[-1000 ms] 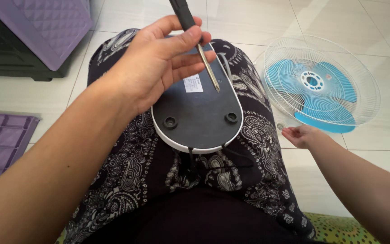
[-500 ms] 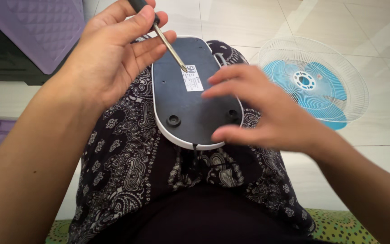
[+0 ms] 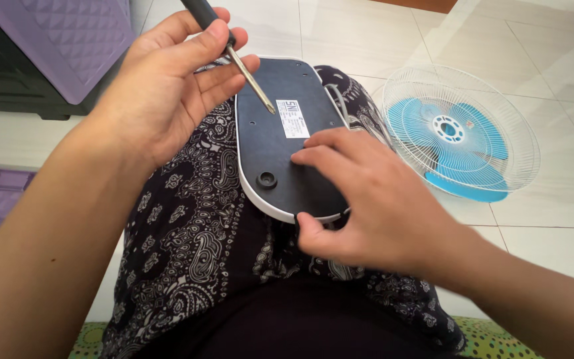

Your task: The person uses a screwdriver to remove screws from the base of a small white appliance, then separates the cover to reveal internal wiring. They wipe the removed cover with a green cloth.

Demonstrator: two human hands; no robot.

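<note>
bare forearms, black paisley trousers [image 3: 187,219] (white print)

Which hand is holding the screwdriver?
The left hand grips the screwdriver; the right hand only steadies the dark fan base.
</note>
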